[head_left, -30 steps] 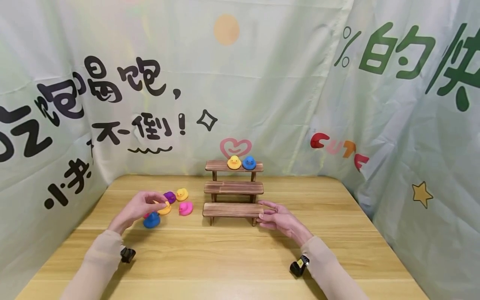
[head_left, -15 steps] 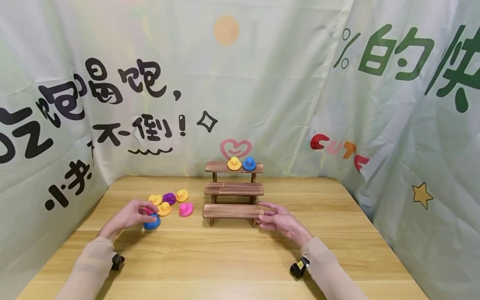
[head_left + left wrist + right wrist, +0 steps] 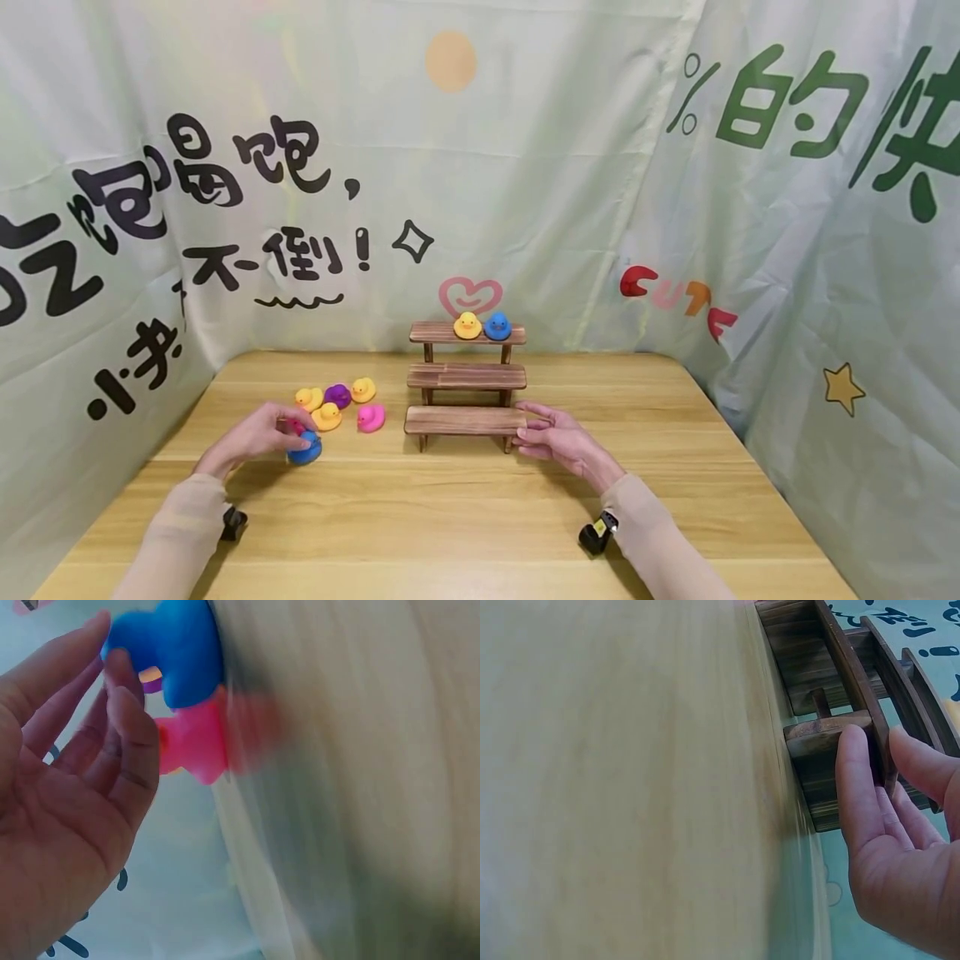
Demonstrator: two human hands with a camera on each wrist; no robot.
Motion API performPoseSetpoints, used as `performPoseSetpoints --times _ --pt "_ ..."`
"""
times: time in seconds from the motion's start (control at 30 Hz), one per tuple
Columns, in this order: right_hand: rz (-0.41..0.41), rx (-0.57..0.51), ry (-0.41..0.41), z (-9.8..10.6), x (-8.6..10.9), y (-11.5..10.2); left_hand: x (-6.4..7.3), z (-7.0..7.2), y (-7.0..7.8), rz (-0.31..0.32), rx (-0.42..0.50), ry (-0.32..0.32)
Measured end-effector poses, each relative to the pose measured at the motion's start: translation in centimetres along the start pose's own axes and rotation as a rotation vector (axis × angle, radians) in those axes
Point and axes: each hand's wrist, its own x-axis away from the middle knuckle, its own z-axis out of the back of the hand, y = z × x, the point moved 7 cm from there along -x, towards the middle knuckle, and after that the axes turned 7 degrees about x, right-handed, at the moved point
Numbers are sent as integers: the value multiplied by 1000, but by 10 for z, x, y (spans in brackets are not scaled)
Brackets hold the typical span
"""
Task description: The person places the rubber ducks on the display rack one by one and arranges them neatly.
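Note:
My left hand (image 3: 262,435) pinches a blue rubber duck (image 3: 305,451) by its head, at the near left of a group of ducks. In the left wrist view, the thumb and fingertips meet at the head of the blue duck (image 3: 187,652). Close behind it stands a pink duck (image 3: 195,742), mostly hidden by the hand in the head view. On the other side, my right hand (image 3: 564,440) grips the right end of the lowest step of a three-step wooden stand (image 3: 457,419). Its thumb lies over the board in the right wrist view, fingers at the edge and underneath.
Several more ducks lie left of the stand: yellow ones (image 3: 327,417), a purple one (image 3: 337,395) and another pink one (image 3: 371,418). On the top step sit a yellow duck (image 3: 467,326) and a blue duck (image 3: 497,326). Printed cloth (image 3: 525,208) encloses the wooden table (image 3: 450,525).
My left hand has come back from above the yellow ducks to the blue duck and now holds its head; that duck has shifted slightly toward me. My right hand stays on the stand.

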Motion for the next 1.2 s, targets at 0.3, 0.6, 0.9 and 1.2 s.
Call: performPoseSetpoints --times 0.3,0.6,0.9,1.2 --pt "7 4 -6 1 0 0 0 -7 -3 31 -76 -35" --pt "6 -1 -6 1 1 -1 -1 -14 4 2 -49 -57" --pt "7 0 -5 0 0 -2 -1 -16 6 31 -59 -37" --pt "2 -2 -1 1 0 0 -6 -15 20 -13 -53 3"
